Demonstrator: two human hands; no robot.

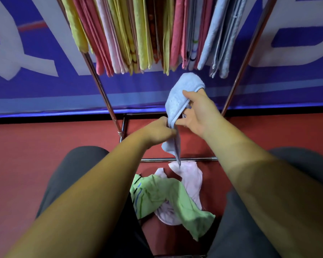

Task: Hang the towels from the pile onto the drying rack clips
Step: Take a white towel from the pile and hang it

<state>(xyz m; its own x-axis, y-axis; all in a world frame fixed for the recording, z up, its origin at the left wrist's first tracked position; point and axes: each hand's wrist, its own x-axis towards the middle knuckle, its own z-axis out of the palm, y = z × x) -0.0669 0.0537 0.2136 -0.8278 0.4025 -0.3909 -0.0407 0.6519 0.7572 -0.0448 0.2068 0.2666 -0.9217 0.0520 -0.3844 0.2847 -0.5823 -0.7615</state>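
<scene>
Step in hand: by my judgement, opening out the light blue towel (183,94) to find a hem for clipping.
Left hand (158,132): fingers curled, pinching the towel's bunched lower part, above the rack's lower crossbar (179,159).
Right hand (199,116): thumb on top and fingers tucked under the upper fold, gripping it.
Towel: in the air above the crossbar, below the hung towels (138,34); its tail dangles to the crossbar.
Pile: green towel (162,198) and pink towel (191,180) on the red floor (45,155), just nearside of the crossbar.
Doing it well: slide the hands apart along one hem, keep it taut, then raise it flat to a free clip. Clips are not visible here.
</scene>
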